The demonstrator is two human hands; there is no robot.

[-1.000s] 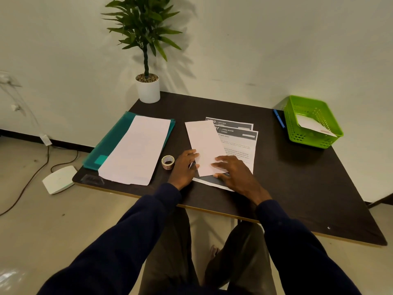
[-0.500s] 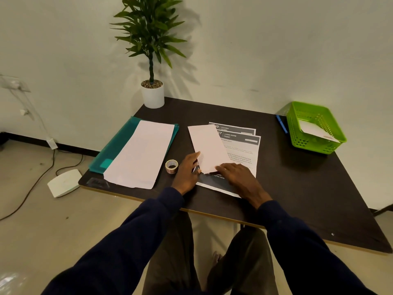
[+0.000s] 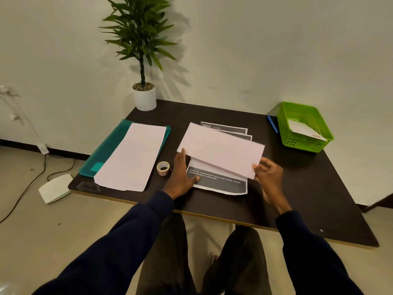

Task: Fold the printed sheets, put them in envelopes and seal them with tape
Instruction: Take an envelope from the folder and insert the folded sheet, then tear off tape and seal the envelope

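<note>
1. Head view, the only one we get: our right grip (image 3: 268, 173) pinches the near right corner of the white envelope (image 3: 221, 149). It hangs tilted between both grips, over the printed sheets (image 3: 217, 183).
2. Meanwhile our left grip (image 3: 183, 173) is released, with fingers straight along the envelope's left edge and thumb on the printed sheets.
3. We reckon folding comes next, so we'd park the envelope, square the corners, then crease firmly.
4. The tape roll (image 3: 163, 168) sits just left of the left grip.

Dark navy long sleeves (image 3: 119, 248) on both arms; dark brownish trousers (image 3: 168, 262).

Right hand (image 3: 269, 175) pinching envelope (image 3: 221, 150), above printed sheets (image 3: 219, 182)
</note>
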